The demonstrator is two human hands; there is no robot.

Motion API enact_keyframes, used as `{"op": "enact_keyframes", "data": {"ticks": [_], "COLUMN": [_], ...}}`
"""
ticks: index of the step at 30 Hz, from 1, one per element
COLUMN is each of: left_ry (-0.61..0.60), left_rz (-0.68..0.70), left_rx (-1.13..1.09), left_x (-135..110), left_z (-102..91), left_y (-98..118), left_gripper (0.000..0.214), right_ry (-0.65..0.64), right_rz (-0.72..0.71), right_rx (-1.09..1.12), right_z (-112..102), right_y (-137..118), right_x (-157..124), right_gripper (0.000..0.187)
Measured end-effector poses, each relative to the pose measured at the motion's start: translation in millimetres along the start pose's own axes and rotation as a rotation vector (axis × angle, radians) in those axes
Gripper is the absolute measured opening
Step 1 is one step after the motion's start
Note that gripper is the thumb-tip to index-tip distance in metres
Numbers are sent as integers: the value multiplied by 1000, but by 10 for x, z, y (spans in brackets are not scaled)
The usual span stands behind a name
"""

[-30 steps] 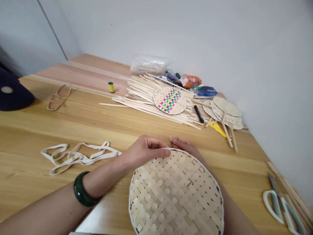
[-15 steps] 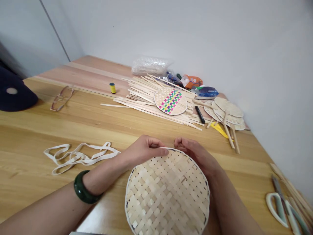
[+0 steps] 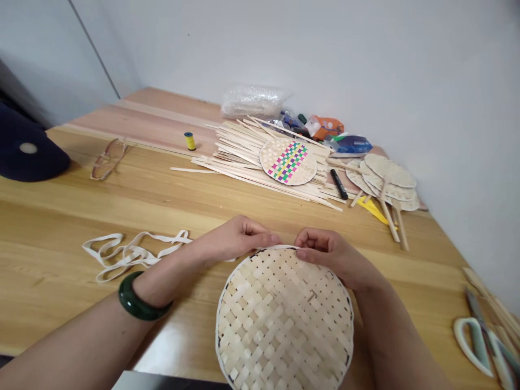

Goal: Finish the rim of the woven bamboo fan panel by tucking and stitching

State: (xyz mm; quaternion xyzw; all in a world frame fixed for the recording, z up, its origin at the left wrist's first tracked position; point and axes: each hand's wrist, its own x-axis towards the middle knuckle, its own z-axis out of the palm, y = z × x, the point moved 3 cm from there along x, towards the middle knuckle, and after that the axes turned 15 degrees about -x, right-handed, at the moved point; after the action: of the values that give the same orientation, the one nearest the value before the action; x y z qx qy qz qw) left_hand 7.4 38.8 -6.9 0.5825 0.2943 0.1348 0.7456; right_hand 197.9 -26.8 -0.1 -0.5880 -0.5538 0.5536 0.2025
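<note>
A round woven bamboo fan face (image 3: 284, 319) stands tilted in front of me, with white edging around its rim and a small T-shaped mark on the weave. At its top edge, my left hand (image 3: 247, 238) pinches the white fabric tape (image 3: 281, 247) between thumb and fingers. My right hand (image 3: 331, 252) grips the rim just to the right, its thumb on the front and its curled fingers behind. A short length of tape runs between both hands. More white tape lies in loose loops on the table, left of the fan face and partly behind my left forearm.
Bamboo strips (image 3: 239, 157) lie at the back beneath a colour-woven disc (image 3: 288, 161). Nearby are a yellow thread spool (image 3: 189, 142), black marker (image 3: 338, 184), handled fans (image 3: 392, 179) and plastic packages (image 3: 349, 144). Scissors (image 3: 481, 336) lie right; glasses (image 3: 109, 160) and a dark blue cap (image 3: 30, 143) left.
My right thumb has come onto the front of the rim. My left hand has lifted the tape slightly off the top edge. The view has shifted a little.
</note>
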Motion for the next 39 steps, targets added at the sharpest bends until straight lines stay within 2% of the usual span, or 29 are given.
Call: {"op": "enact_keyframes", "data": {"ticks": [5, 8, 19, 24, 28, 39], "left_ry": [28, 33, 17, -46, -48, -52], "left_rz": [171, 262, 295, 351, 367, 415], "left_rx": [59, 149, 264, 302, 320, 426], "left_x": [-19, -39, -14, -45, -56, -55], "left_z": [-36, -61, -73, -83, -75, -63], "left_y": [128, 200, 146, 167, 185, 169], "left_gripper": [24, 31, 19, 21, 23, 26], "right_ry": [-37, -32, -21, -30, -27, 87], "right_rz": [-3, -11, -14, -32, -22, -15], "right_rx": [-11, -26, -16, -21, -27, -57], "right_z": [20, 18, 8, 5, 7, -7], "right_y": [-24, -29, -44, -26, -19, -26], "right_x": [-6, -7, -30, -20, -16, -6], "right_gripper": [36, 35, 32, 31, 31, 30]}}
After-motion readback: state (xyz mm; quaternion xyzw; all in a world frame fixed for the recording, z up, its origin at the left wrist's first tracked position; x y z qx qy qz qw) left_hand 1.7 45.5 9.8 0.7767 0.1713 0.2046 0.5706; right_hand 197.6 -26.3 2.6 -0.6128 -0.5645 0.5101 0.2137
